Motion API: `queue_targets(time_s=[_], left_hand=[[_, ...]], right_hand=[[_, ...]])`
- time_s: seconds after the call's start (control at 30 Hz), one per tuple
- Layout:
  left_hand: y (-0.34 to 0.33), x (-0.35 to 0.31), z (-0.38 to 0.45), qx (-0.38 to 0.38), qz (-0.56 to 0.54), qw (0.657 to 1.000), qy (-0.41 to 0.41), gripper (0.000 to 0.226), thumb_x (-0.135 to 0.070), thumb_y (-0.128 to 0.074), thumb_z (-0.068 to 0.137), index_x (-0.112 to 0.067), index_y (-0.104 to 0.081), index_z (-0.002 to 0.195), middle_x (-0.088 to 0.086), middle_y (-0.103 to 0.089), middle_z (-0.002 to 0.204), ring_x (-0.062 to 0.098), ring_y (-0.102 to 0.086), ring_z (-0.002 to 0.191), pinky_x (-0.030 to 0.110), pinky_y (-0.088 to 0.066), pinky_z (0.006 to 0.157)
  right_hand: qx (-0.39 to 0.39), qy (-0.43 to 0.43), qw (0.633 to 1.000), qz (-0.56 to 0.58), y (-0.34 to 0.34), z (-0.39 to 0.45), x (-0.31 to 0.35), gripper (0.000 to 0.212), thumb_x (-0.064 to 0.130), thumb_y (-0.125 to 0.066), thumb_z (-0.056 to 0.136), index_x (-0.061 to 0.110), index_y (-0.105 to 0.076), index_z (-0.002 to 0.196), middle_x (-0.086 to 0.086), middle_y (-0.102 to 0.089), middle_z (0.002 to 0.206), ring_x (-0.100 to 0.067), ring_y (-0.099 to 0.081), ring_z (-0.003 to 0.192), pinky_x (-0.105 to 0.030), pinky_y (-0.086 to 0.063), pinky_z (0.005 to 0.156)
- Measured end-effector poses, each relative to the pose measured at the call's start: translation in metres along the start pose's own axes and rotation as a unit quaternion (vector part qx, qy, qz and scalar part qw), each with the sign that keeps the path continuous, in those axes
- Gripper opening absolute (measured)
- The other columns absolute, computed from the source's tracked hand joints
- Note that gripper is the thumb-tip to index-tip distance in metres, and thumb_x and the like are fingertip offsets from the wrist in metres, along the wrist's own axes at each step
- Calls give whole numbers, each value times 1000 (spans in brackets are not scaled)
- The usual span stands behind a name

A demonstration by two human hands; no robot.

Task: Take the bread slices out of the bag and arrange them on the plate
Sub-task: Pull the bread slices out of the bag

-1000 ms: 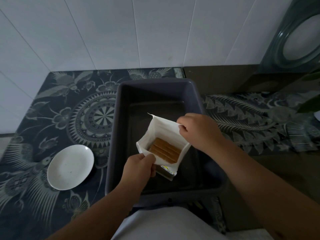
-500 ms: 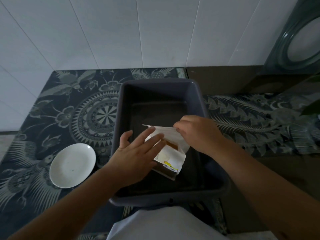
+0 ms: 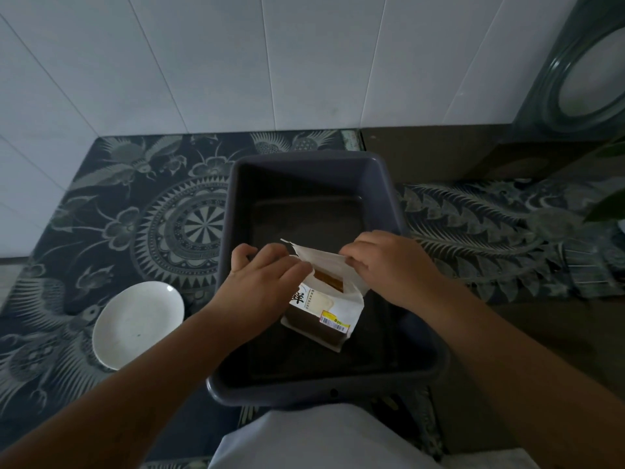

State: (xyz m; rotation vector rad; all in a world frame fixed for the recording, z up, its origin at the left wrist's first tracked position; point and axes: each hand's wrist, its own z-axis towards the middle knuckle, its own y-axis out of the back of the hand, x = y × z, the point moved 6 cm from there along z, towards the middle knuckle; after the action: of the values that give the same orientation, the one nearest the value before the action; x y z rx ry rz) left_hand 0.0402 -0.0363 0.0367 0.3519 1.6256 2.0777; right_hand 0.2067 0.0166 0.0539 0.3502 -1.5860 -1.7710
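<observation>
A white bread bag with black print and a yellow price sticker stands tilted inside a dark grey tub. Brown bread slices show through its open mouth. My right hand pinches the right edge of the bag's opening. My left hand lies over the mouth's left side, its fingertips at the opening; whether they touch the bread is hidden. A white plate, bare, sits on the counter left of the tub.
The tub rests on a dark patterned cloth covering the counter. A white tiled wall rises behind. A dark round-framed object stands at the far right, with green leaves at the right edge.
My left hand left the bag's lower front corner and moved up over its mouth. The bag tipped toward me, showing its printed front. My right hand kept its pinch.
</observation>
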Motion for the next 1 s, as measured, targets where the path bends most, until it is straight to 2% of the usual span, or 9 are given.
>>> queue_targets(time_s=[0.13, 0.33, 0.47, 0.57, 0.63, 0.67, 0.77, 0.9, 1.0], left_hand=[[2, 0, 4, -11, 3, 1000, -18, 35, -8, -85, 64, -21, -71, 94, 0, -67, 99, 26, -51, 104, 48, -34, 80], [9, -15, -9, 3, -37, 991, -125, 12, -12, -70, 79, -21, -68, 86, -6, -68, 108, 24, -49, 119, 46, -34, 85], [10, -22, -21, 57, -32, 986, -152, 20, -14, -77, 74, -23, -69, 90, -9, -73, 89, 26, -55, 121, 52, -35, 92], [11, -19, -19, 89, -23, 990, -110, 27, -18, -80, 73, -27, -70, 96, -12, -75, 93, 26, -56, 120, 49, -32, 92], [11, -17, -18, 102, -14, 990, -95, 29, -18, -79, 73, -28, -70, 100, -12, -75, 96, 26, -56, 119, 46, -29, 91], [12, -16, -17, 109, -10, 990, -89, 30, -18, -79, 73, -28, -69, 100, -12, -76, 96, 26, -57, 118, 46, -30, 90], [13, -15, -16, 134, -1, 988, -71, 32, -19, -76, 76, -28, -67, 105, -9, -77, 100, 27, -55, 122, 52, -33, 92], [11, -11, -18, 144, 24, 988, -56, 26, -22, -67, 82, -30, -65, 107, -10, -76, 97, 23, -51, 126, 51, -21, 99], [9, -8, -20, 139, 29, 989, -47, 26, -20, -68, 79, -31, -63, 102, -9, -75, 86, 17, -56, 115, 50, -15, 100]], right_hand=[[-5, -1, 1000, -8, 0, 1, -1, 13, 12, -68, 85, 15, -73, 97, -3, -68, 83, -20, -62, 74, -37, -53, 56], [-37, -62, 997, -34, 6, 1, -18, 15, 15, -65, 87, 17, -70, 101, -2, -68, 82, -22, -62, 75, -32, -47, 57], [-45, -66, 995, -53, 9, 3, -18, 30, 15, -71, 84, 12, -67, 114, -8, -71, 94, -27, -64, 85, -39, -50, 71], [-77, 19, 994, -79, 17, 2, 7, 32, 21, -73, 82, 15, -67, 112, -5, -68, 101, -25, -59, 94, -42, -45, 80], [-29, 111, 991, -67, 15, -4, 28, 24, 39, -62, 87, 22, -70, 102, 2, -66, 101, -21, -54, 99, -43, -37, 85], [29, 136, 988, -68, 11, -8, 33, 31, 50, -54, 88, 26, -71, 98, 7, -65, 101, -19, -53, 101, -44, -32, 88], [184, 132, 968, -104, -4, -21, 31, 51, 67, -36, 87, 29, -70, 91, 13, -66, 102, -14, -52, 109, -47, -20, 100], [177, 116, 969, -128, 2, -38, 24, 41, 62, -44, 84, 29, -68, 81, 12, -65, 85, -15, -57, 100, -48, -22, 99], [182, 100, 972, -108, 4, -49, 18, 42, 62, -41, 87, 30, -65, 75, 13, -63, 76, -11, -59, 86, -46, -23, 101]])
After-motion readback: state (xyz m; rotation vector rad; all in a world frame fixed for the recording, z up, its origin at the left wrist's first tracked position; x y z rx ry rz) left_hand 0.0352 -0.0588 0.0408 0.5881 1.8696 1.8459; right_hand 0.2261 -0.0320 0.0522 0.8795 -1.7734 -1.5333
